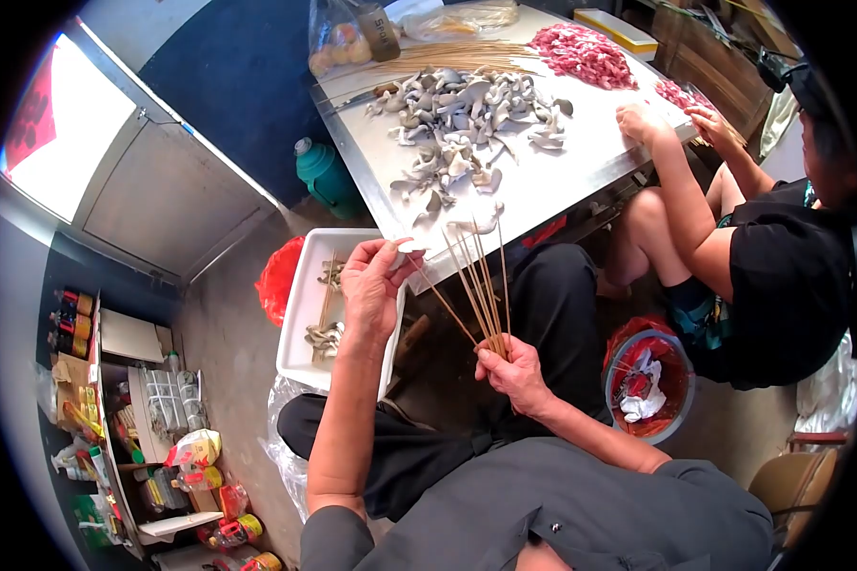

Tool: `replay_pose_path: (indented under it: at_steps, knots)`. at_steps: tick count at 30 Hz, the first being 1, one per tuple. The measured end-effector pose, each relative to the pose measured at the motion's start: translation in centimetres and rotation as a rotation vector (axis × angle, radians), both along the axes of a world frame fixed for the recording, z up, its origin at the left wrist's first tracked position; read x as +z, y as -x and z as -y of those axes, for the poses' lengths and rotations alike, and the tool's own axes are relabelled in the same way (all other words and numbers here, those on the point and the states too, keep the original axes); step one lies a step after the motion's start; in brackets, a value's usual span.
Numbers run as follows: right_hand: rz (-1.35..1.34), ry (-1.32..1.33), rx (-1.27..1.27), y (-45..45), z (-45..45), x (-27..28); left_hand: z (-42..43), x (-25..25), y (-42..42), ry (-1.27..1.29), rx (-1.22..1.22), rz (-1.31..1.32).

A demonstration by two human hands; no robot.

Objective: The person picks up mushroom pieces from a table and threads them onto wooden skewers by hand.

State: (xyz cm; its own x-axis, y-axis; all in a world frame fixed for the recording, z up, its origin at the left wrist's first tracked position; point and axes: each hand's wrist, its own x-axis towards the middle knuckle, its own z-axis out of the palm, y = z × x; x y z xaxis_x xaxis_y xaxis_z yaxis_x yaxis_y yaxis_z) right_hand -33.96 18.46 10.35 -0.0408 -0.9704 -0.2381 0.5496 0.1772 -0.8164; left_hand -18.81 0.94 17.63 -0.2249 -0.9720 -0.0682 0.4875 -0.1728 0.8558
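My left hand (369, 287) pinches a pale piece of oyster mushroom (411, 247) near the table's front corner. My right hand (514, 371) is closed around a bundle of thin bamboo skewers (483, 295), their tips fanned upward. One skewer leans out of the bundle to the left, its tip close to the mushroom piece; whether it has pierced it I cannot tell. Beyond both hands, a heap of grey oyster mushrooms (457, 109) spreads over the white table (552, 176). Left of my knees, a white tray (291, 333) holds skewered mushrooms (326, 338).
A co-worker (762, 247) sits at the right, hands near a small meat pile. Red meat (586, 54) and loose skewers (448, 57) lie at the back. A lined bin (687, 404) stands right, a green flask (329, 181) left of the table, shelves (114, 409) far left.
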Motion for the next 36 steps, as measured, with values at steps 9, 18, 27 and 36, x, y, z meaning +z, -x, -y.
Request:
replay_pose_path:
  at_steps: [9,18,27,36]
  knots:
    - [-0.010,-0.016,-0.015,-0.1,-0.1,0.1,-0.5,-0.2,0.4,0.121,0.047,0.145]
    - [0.003,-0.027,-0.094,0.4,0.1,1.1,-3.4,0.0,2.0,0.113,-0.269,0.371]
    - [0.009,-0.017,-0.156,1.3,0.8,1.0,6.3,1.0,4.6,1.028,0.065,1.193]
    - [0.029,-0.047,-0.137,1.3,0.2,0.7,6.0,1.0,4.3,0.482,-0.012,0.806]
